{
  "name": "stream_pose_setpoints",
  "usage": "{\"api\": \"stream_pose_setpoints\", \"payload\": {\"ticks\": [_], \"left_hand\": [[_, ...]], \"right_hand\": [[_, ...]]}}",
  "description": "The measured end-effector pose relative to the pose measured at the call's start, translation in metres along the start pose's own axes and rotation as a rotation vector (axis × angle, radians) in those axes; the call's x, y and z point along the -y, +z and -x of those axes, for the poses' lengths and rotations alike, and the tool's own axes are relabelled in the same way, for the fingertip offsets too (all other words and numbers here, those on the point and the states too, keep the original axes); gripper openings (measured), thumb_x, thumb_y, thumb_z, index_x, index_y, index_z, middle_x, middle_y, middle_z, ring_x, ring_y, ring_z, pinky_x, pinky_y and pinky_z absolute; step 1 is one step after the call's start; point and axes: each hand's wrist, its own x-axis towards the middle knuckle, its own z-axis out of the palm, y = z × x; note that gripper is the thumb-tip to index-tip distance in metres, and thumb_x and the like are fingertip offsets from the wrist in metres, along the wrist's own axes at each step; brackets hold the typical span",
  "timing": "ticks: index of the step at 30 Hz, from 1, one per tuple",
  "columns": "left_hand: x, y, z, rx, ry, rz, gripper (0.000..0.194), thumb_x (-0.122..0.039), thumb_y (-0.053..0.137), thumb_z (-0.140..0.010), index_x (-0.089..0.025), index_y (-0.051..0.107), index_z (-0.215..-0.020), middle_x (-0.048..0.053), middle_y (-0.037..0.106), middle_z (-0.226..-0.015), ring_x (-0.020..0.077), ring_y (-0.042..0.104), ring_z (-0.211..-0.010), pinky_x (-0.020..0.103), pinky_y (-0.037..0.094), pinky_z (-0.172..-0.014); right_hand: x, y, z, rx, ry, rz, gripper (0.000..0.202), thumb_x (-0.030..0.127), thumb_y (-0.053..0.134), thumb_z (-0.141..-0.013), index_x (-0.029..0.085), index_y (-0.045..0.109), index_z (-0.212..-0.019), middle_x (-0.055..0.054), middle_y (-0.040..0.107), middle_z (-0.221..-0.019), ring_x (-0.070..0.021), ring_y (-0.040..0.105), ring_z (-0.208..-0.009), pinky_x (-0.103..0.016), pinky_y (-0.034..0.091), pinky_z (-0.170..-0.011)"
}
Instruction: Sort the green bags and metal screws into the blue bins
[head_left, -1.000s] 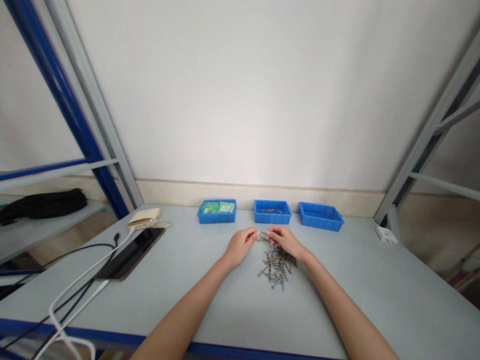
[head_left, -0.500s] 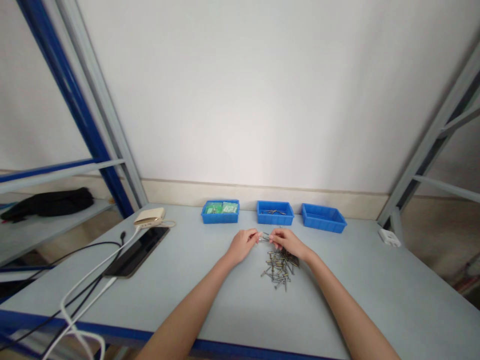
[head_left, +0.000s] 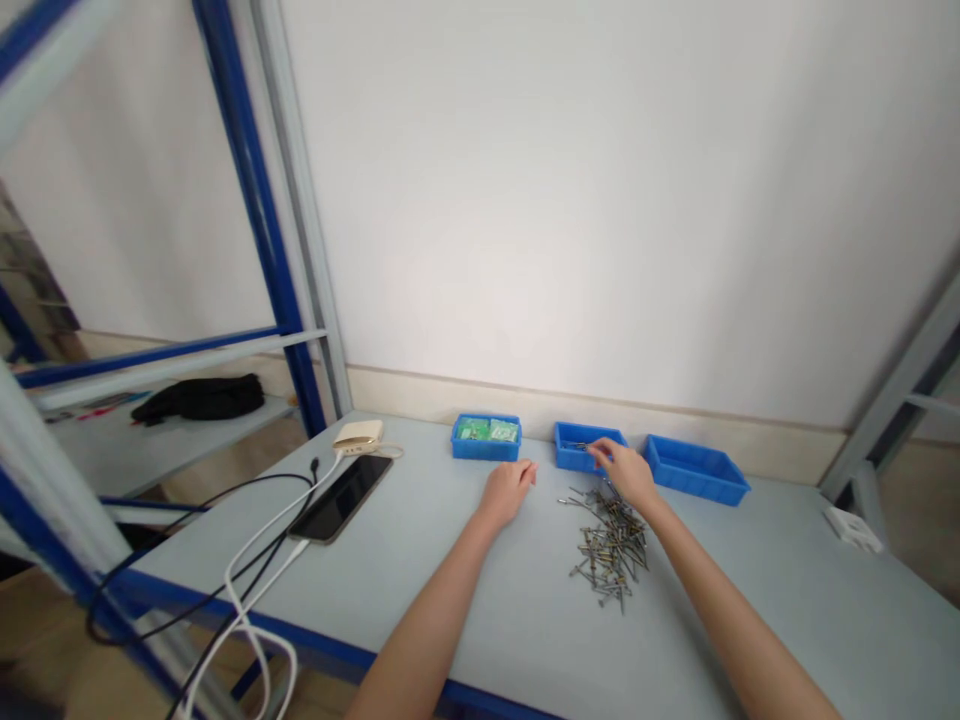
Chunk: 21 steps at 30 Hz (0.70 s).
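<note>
A pile of metal screws (head_left: 611,545) lies on the grey table, with a few loose ones at its upper left. My right hand (head_left: 626,470) is over the front right edge of the middle blue bin (head_left: 576,460), its fingertips pinched together; what they hold is too small to make out. Several screws lie in that bin. My left hand (head_left: 510,490) rests on the table left of the pile, fingers curled together, with no object visible in it. Just behind it is the left blue bin (head_left: 485,450), which contains green-and-white packets (head_left: 487,430).
Right of the middle bin stands another blue bin (head_left: 696,482). A phone (head_left: 341,500), a cream box (head_left: 358,436) and trailing cables (head_left: 240,605) are at the left. A white adapter (head_left: 853,528) sits far right. Metal posts flank the table.
The view has swung left. My hands have parted; my right hand has moved from the screws between them to the middle bin. My left hand no longer shows a screw at its fingertips.
</note>
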Motion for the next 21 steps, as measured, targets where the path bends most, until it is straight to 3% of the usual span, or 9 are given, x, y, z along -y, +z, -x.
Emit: {"api": "stream_pose_setpoints", "payload": {"ticks": [3, 5, 9, 21], "left_hand": [[0.001, 0.002, -0.001, -0.001, -0.002, -0.017, 0.041, -0.034, 0.032, -0.09, -0.018, 0.06, -0.065, 0.001, 0.056, -0.053, 0.0146, 0.052, -0.055, 0.023, 0.031, -0.056], [0.003, 0.004, -0.001, 0.0, 0.001, -0.024, 0.041, -0.033, 0.032, -0.089, -0.018, 0.06, -0.064, 0.002, 0.057, -0.054, 0.0153, 0.053, -0.055, 0.024, 0.031, -0.056], [0.004, 0.008, 0.001, 0.023, 0.048, -0.043, 0.038, -0.033, 0.034, -0.089, -0.018, 0.059, -0.065, 0.003, 0.061, -0.061, 0.0163, 0.054, -0.06, 0.024, 0.031, -0.059], [0.0, 0.01, 0.002, 0.088, 0.044, -0.073, 0.038, -0.035, 0.033, -0.089, -0.018, 0.057, -0.064, 0.002, 0.057, -0.059, 0.0159, 0.052, -0.06, 0.024, 0.03, -0.059]], "right_hand": [[-0.003, 0.013, 0.032, 0.29, -0.344, -0.193, 0.02, 0.035, 0.056, -0.078, 0.022, 0.064, -0.092, -0.004, 0.063, -0.097, -0.019, 0.057, -0.085, -0.028, 0.042, -0.076], [-0.007, 0.019, 0.047, 0.365, -0.378, -0.214, 0.014, 0.028, 0.059, -0.075, 0.022, 0.065, -0.086, -0.004, 0.062, -0.094, -0.019, 0.056, -0.084, -0.03, 0.041, -0.077], [-0.01, 0.02, 0.053, 0.353, -0.33, -0.211, 0.008, 0.017, 0.056, -0.074, 0.018, 0.064, -0.073, -0.005, 0.061, -0.082, -0.0187, 0.055, -0.079, -0.031, 0.04, -0.075], [-0.007, 0.02, 0.054, 0.304, -0.386, -0.202, 0.019, 0.002, 0.05, -0.067, 0.016, 0.063, -0.071, -0.004, 0.061, -0.076, -0.0145, 0.053, -0.069, -0.025, 0.04, -0.067]]}}
